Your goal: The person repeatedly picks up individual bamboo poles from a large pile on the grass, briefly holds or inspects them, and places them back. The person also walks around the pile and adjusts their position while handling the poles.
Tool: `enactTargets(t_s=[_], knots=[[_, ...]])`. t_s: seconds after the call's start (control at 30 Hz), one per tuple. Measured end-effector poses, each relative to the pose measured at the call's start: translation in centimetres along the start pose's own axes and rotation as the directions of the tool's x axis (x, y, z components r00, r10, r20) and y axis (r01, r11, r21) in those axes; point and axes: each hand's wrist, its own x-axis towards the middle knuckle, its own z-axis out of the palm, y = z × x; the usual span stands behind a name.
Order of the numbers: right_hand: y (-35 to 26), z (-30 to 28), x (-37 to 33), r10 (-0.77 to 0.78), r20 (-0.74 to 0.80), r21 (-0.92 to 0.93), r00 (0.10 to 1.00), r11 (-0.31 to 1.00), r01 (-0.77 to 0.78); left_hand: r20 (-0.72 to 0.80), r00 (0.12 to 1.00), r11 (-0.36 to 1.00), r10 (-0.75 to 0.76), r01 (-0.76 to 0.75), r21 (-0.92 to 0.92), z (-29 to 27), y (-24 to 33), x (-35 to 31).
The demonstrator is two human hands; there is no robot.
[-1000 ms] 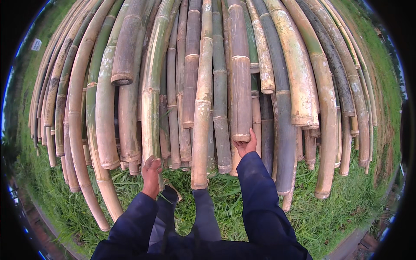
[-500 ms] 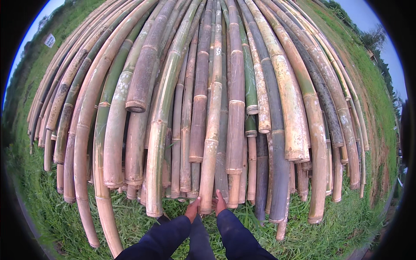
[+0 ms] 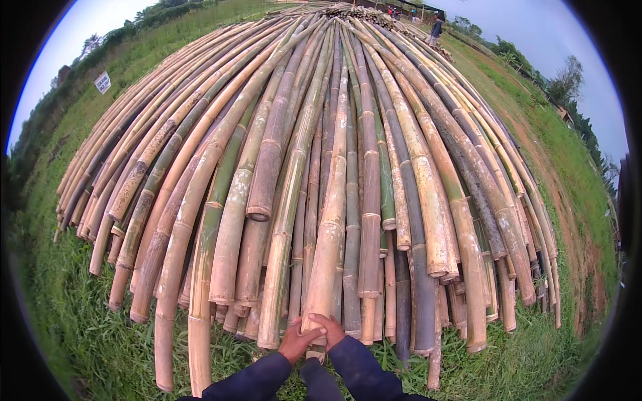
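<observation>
A pale tan bamboo pole [image 3: 328,254] with whitish blotches runs from the middle of a large stack toward me, and its near end is between my hands. My left hand [image 3: 295,343] grips the end from the left and underneath. On the right side, my right hand [image 3: 328,329] is closed around the same end, its fingers reaching across toward the left hand. The undersides of both grips are hidden. Close on the left lies a yellow-green bamboo pole [image 3: 283,250]; to the right is a purplish-brown pole [image 3: 370,234].
Many bamboo poles fan out around, their near ends uneven; a shorter purplish pole [image 3: 266,180] lies on top. Green grass [image 3: 93,334] surrounds the stack. A dirt track [image 3: 568,220] passes at right, a white sign [image 3: 102,82] stands left, and a person [image 3: 436,30] stands far back.
The held pole's end has come up toward me and looks larger. My hands have closed in around it. The view has tilted up, showing the stack's far end and a distant person.
</observation>
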Motion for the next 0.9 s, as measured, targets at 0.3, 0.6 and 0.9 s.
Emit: enactTargets(t_s=[0.3,0.6,0.9], knots=[[-9.6,29.8,-7.7,-0.252,0.45,0.367,0.857,0.927,0.08,0.031,0.886,0.868,0.462,-0.445,-0.219,-6.5,26.4,-18.1],[-3.9,3.8,-4.3,0.04,0.127,0.13,0.991,0.99,-0.056,0.258,0.965,0.999,0.04,-0.048,0.026,0.4,6.7,-4.7],[1.5,-6.6,-1.2,0.087,0.17,0.12,0.982,0.987,-0.108,0.205,0.977,0.991,-0.058,0.031,0.13,1.5,-3.6,1.2]])
